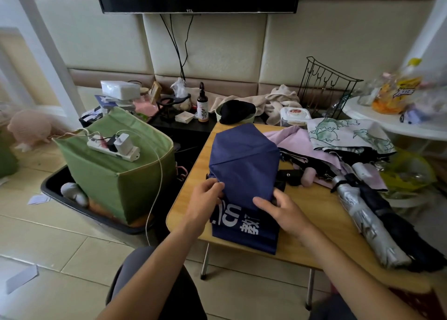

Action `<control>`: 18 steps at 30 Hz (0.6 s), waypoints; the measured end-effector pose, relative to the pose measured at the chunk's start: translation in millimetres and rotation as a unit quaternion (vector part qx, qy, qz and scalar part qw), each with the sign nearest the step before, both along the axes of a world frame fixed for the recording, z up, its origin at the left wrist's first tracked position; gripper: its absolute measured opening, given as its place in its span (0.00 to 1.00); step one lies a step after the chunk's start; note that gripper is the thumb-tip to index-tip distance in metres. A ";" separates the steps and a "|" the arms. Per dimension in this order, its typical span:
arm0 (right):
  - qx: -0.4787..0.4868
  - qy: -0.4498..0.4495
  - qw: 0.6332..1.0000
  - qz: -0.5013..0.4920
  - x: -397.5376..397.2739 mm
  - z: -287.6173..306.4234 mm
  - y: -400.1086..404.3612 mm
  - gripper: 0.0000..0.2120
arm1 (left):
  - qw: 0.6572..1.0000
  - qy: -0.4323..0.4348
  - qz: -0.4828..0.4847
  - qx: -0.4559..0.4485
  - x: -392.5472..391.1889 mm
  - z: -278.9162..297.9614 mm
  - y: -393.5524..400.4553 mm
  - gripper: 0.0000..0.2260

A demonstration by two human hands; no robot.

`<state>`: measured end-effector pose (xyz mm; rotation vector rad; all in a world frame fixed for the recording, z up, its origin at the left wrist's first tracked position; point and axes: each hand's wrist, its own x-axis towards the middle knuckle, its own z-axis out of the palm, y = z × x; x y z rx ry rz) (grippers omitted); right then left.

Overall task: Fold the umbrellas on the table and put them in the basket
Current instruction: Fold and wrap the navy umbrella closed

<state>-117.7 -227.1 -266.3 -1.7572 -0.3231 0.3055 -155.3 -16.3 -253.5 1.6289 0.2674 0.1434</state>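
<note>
A navy blue umbrella (244,167) with white lettering lies collapsed on the wooden folding table (314,220), its cloth spread in flat panels. My left hand (205,199) pinches the cloth at its left edge. My right hand (278,208) grips a fold at its right edge. Behind them lie a pink umbrella (297,145), a white umbrella with a green flower print (348,133) and a black one. A silver and black umbrella (372,225) lies rolled along the right side. A red basket (416,302) shows at the bottom right corner, mostly cut off.
A green fabric box (116,174) with a power strip (113,148) on top sits in a black tray (58,196) on the floor to the left. Bottles, clothes, a wire rack (326,87) and a wipes pack crowd the far side. A white round table (396,124) stands right.
</note>
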 end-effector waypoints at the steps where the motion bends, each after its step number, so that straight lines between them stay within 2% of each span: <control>1: 0.033 0.038 0.999 -0.001 -0.9 1.6 0.8 0.13 | 1.000 0.000 -0.009 -0.007 0.8 1.6 -0.2 0.09; 3: 0.066 0.059 0.996 -0.006 -3.2 6.7 -0.2 0.11 | 1.000 -0.018 -0.010 -0.022 1.8 3.6 0.9 0.10; 6: 0.057 0.055 0.997 0.014 -2.5 10.1 -4.2 0.12 | 0.997 -0.052 -0.051 -0.030 0.8 5.9 5.8 0.14; 10: 0.016 0.036 0.998 0.055 0.6 10.3 -6.9 0.20 | 0.990 -0.043 -0.127 -0.037 0.0 2.9 6.0 0.06; 11: 0.017 0.034 0.997 0.061 1.2 10.8 -7.3 0.20 | 0.990 -0.038 -0.134 -0.038 0.4 1.5 5.8 0.07; 15: 0.082 0.046 0.995 0.043 4.9 12.8 -7.3 0.17 | 0.995 -0.015 -0.085 -0.045 -0.6 1.7 7.1 0.17; 18: 0.127 0.046 0.991 0.021 8.7 13.1 -10.2 0.21 | 0.998 -0.008 -0.038 -0.058 -1.5 -0.7 13.6 0.22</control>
